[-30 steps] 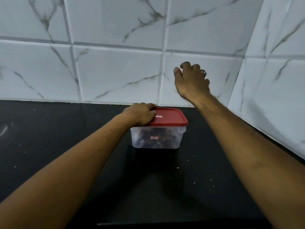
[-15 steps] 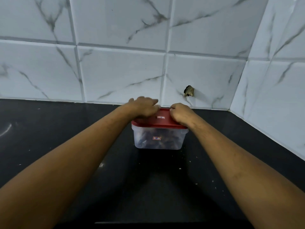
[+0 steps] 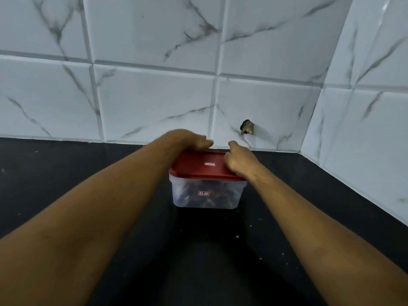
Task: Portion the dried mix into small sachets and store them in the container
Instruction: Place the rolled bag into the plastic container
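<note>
Fingers of left hand (image 3: 194,140) and right hand (image 3: 239,161) grip lid (image 3: 194,167) at 11 and 2 o'clock; press evenly to seal container (image 3: 223,192).

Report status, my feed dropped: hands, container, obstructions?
Left hand grips red lid far edge, right hand its right corner. Container lidded, on counter. Only crumbs nearby.

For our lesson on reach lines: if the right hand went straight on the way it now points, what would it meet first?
Probably the left hand, resting on the red lid's far edge: the right hand points back-left toward it. Past that, the tiled wall. Depth is unclear.
</note>
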The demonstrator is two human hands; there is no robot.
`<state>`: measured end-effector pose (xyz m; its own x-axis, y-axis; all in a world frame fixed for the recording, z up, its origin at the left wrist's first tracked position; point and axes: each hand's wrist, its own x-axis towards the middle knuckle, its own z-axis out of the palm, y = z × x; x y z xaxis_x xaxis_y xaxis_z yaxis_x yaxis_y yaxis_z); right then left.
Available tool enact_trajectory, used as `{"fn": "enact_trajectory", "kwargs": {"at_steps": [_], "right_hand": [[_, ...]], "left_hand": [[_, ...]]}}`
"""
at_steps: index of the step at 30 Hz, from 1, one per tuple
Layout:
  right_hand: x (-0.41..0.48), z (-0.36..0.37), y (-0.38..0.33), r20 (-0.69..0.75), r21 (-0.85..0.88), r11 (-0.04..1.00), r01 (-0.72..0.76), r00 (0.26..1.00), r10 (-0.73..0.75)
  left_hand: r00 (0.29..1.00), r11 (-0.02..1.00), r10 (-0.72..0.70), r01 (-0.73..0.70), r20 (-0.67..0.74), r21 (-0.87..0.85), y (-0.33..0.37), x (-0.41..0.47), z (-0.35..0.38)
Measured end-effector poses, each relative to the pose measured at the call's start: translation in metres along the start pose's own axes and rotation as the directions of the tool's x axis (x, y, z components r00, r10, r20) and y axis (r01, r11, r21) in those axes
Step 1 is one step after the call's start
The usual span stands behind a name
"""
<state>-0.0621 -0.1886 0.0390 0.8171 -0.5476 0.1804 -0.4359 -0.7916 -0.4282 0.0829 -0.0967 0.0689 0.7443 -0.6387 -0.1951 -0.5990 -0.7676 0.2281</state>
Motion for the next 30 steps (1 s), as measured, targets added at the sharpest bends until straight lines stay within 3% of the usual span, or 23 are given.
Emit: {"fn": "enact_trajectory", "kwargs": {"at_steps": [4,6,8,10,16,20,26,30], "right_hand": [[0.001,0.0,0.0,-0.003,0.009,0.999,-0.051,0.999,0.051],[0.003,0.001,0.0,-0.011,0.019,0.998,-0.056,0.998,0.056],[0.003,0.002,0.001,-0.016,0.016,0.998,-0.069,0.997,0.069],[0.002,0.001,0.0,-0.015,0.008,0.997,-0.079,0.997,0.079],[0.0,0.0,-0.001,-0.005,0.011,0.998,-0.068,0.998,0.068],[0.001,0.001,0.001,-0.001,0.002,0.999,-0.043,0.999,0.043],[-0.003,-0.001,-0.003,0.033,-0.041,0.997,-0.058,0.998,0.059],[-0.003,-0.014,-0.017,-0.104,-0.14,0.99,0.02,0.994,-0.035]], "left_hand": [[0.98,0.993,0.073,-0.054,-0.184,0.106,0.021,0.001,-0.009],[0.994,0.998,0.019,-0.014,-0.11,0.053,0.017,0.013,0.005],[0.999,0.999,-0.009,0.011,0.052,-0.034,0.013,0.016,0.018],[0.995,0.997,-0.019,0.027,0.098,-0.073,0.011,0.019,0.021],[0.969,0.988,0.082,-0.11,-0.234,-0.106,-0.01,0.007,0.015],[0.954,0.982,0.088,-0.132,-0.287,-0.138,-0.013,-0.037,0.009],[0.964,0.988,0.148,-0.154,-0.221,-0.009,-0.028,-0.041,0.049],[0.958,0.986,0.157,-0.164,-0.242,-0.01,-0.026,-0.042,0.044]]}}
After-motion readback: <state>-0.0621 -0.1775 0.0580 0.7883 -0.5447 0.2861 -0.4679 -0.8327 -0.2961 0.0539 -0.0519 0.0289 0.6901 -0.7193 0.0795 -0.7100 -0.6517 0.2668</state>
